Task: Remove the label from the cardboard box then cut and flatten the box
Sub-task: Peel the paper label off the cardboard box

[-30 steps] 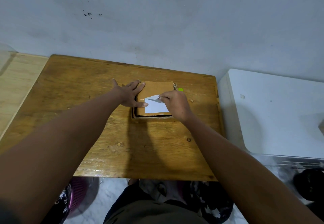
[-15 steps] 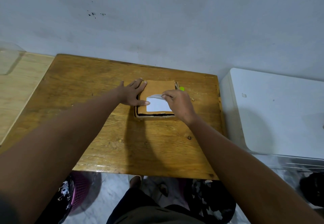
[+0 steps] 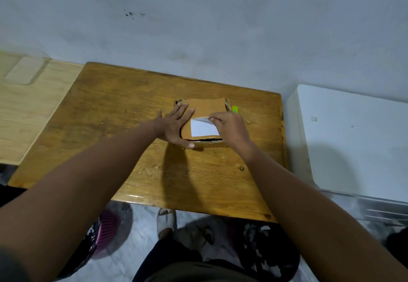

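Note:
A small brown cardboard box (image 3: pixel 205 107) lies on the wooden table (image 3: pixel 123 109), near its far right side. A white label (image 3: pixel 202 128) is stuck on the box's top, and its far edge is lifted and curled. My right hand (image 3: pixel 229 127) pinches that lifted edge between thumb and fingers. My left hand (image 3: pixel 174 125) lies flat on the box's left side with straight fingers, pressing it down, thumb along the near edge.
A small bright green object (image 3: pixel 235 109) shows just behind the box at its right corner. A white appliance top (image 3: pixel 353 140) stands to the right of the table, a pale wooden surface (image 3: pixel 24 105) to the left. A purple basket (image 3: pixel 106 226) sits on the floor below.
The label's far edge has peeled a little further up under my right hand. My left hand stayed flat on the box. The camera view shifted slightly.

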